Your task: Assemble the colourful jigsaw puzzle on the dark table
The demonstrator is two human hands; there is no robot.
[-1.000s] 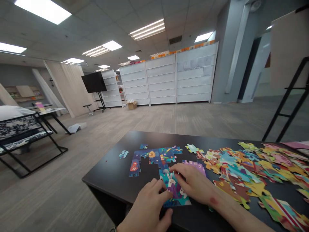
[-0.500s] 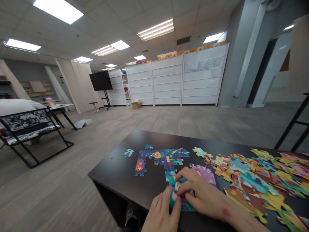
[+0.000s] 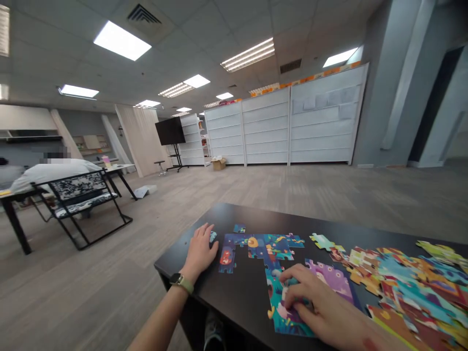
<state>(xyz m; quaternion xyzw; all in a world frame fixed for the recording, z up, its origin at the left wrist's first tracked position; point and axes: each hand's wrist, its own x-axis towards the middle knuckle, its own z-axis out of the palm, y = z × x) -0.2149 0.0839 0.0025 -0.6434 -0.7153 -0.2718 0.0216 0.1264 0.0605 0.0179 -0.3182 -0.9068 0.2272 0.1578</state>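
Observation:
My left hand (image 3: pixel 200 249), a watch on its wrist, lies with fingers stretched out at the table's left side. It partly covers a loose teal jigsaw piece (image 3: pixel 213 236); whether it touches the piece I cannot tell. My right hand (image 3: pixel 310 298) rests over the lower part of the joined jigsaw puzzle (image 3: pixel 274 263), fingers bent and apart, fingertips on or just above it. Part of the puzzle is hidden under that hand. Beyond the right hand lies a purple puzzle section (image 3: pixel 334 280). A small blue piece (image 3: pixel 239 228) sits apart above the puzzle's top edge.
A heap of loose jigsaw pieces (image 3: pixel 413 278) spreads over the right of the black table (image 3: pixel 234 287). A pale green piece (image 3: pixel 321 242) lies left of the heap. Across the floor, a person (image 3: pixel 66 170) sits on a black-framed chair (image 3: pixel 82 187).
My left hand has left the lower puzzle edge and reached forward-left to the loose teal piece. My right hand stays over the puzzle, fingers slightly lifted. The view has turned left.

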